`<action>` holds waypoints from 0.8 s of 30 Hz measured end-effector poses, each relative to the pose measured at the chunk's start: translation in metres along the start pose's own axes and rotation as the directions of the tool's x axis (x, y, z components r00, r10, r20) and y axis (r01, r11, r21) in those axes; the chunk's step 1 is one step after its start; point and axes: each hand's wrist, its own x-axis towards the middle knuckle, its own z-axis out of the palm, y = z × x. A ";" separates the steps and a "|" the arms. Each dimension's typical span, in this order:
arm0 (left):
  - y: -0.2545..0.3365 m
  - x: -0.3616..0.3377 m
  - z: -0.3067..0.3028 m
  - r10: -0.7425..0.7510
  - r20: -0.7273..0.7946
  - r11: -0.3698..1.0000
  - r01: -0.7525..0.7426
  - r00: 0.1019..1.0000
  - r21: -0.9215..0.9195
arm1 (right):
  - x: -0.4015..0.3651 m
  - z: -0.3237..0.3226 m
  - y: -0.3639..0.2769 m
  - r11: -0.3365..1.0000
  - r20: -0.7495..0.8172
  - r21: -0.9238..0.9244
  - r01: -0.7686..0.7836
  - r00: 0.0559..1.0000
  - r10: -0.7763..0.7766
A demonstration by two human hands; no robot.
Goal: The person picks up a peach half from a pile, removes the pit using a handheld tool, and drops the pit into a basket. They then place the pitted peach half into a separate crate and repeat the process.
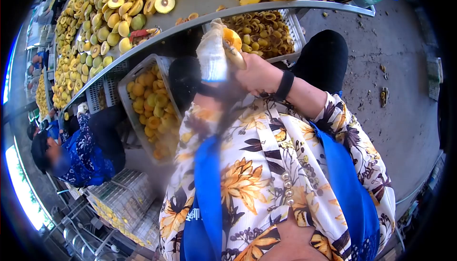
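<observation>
Okay, so both hands are up at 12 o'clock, close together. The left hand (212, 59) is in a white glove, its fingers wrapped round a yellow-orange fruit (232, 39). The right hand (259, 73) is bare with a black band on the wrist, fingers clenched on the pale handle of a tool (234, 57). The tool's other end is right at the fruit, but I can't tell exactly how it meets it.

Just past the hands, at 1 o'clock, there's a white crate (297, 30) of fruit scraps, partly under the edge of the table (190, 5). Loads of halved fruit (102, 28) are piled on the table at 11 o'clock, with a red-handled tool (139, 33) lying beside them. Another crate (129, 100), at 9 o'clock, is full of yellow-orange fruit (152, 100). Between 8 and 9 o'clock a co-worker (88, 154) in blue sits near the table.
</observation>
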 end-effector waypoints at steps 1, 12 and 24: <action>0.001 0.000 0.000 0.021 0.002 0.998 -0.022 1.000 0.052 | -0.002 0.000 -0.001 0.999 0.020 0.045 -0.004 1.000 0.003; 0.024 -0.009 0.013 -0.178 -0.071 0.975 0.166 0.982 -0.149 | 0.020 -0.016 0.022 0.750 0.502 0.623 -0.224 0.849 -0.164; 0.049 -0.005 -0.006 -0.016 0.108 0.997 0.023 0.994 -0.068 | 0.026 -0.005 0.012 0.664 0.613 0.683 -0.304 0.733 -0.295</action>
